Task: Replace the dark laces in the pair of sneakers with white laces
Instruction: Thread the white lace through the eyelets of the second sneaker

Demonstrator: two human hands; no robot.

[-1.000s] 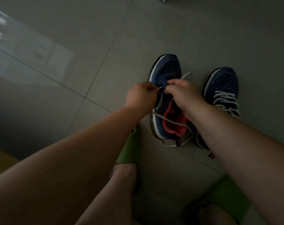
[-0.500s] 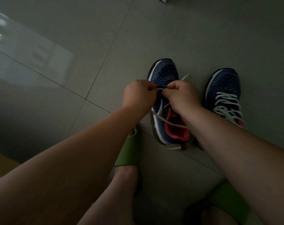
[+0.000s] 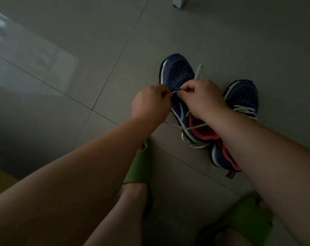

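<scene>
Two hands meet over the toe end of the left-lying sneaker point(image 3: 177, 75), and the short run of white lace point(image 3: 175, 92) stretched between them is what the next move hangs on. The left hand point(image 3: 150, 103) is curled, pinching the lace tip just left of the lowest eyelets; the right hand point(image 3: 203, 98) is curled too, pinching the lace, or perhaps the eyelet edge, just right of it, so the tip lies between the two sets of fingertips, nearly level and crosswise to the shoe. That shoe's long axis runs away from the person, toe far, red-lined opening near, and it sits on the tiled floor point(image 3: 79, 50) just beside the second sneaker point(image 3: 242, 96), which already shows white lacing across its tongue. Slack lace trails from under the left wrist across the red collar and loops at the heel, while another length arcs up past the right knuckles. Both hands are about equally near; I judge the left would feed the tip while the right steadies.
</scene>
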